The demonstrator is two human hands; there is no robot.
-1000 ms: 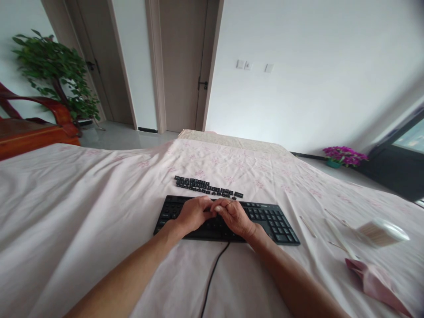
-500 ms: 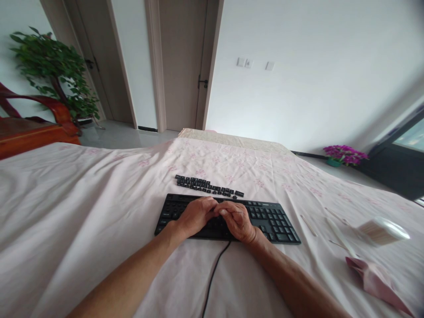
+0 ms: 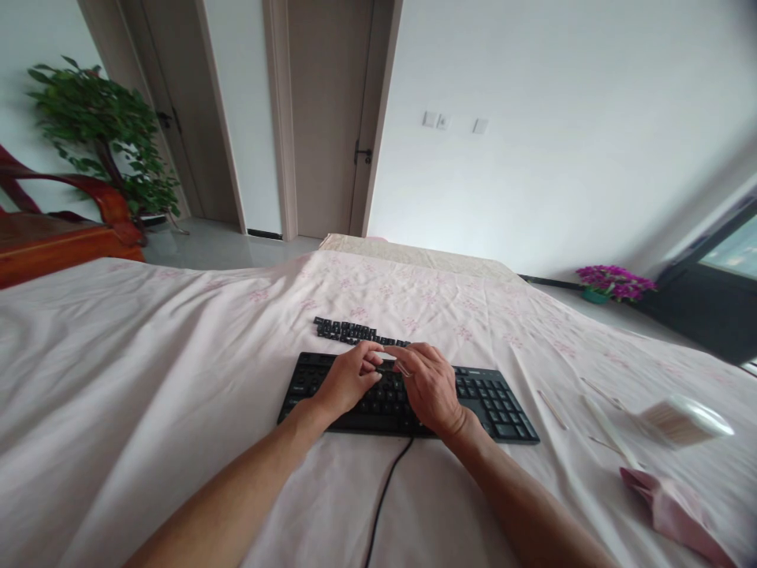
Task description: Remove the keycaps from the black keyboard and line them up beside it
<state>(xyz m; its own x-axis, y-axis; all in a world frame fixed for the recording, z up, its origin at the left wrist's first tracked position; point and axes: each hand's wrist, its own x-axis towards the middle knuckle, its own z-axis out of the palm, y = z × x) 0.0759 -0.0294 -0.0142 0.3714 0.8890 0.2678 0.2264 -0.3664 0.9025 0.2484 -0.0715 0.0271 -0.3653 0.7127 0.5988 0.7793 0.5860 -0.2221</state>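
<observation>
A black keyboard lies on the pink-white cloth, its cable running toward me. Over its upper middle, my left hand has its fingers curled in a pinch. My right hand, with a ring on one finger, reaches in from the other side, its index finger meeting the left fingertips. Whatever small thing the fingers may hold is hidden. Just behind the keyboard lie rows of loose black keycaps, partly covered by my hands at their right end.
To the right are a clear container of cotton swabs, several loose swabs and a crumpled pink cloth. A floral cloth with folds covers the surface. Beyond stand a wooden chair, a green plant and purple flowers.
My hands have moved slightly up toward the keyboard's back edge. The right index finger has stretched out to the left fingertips, and more of the middle keys shows between my hands.
</observation>
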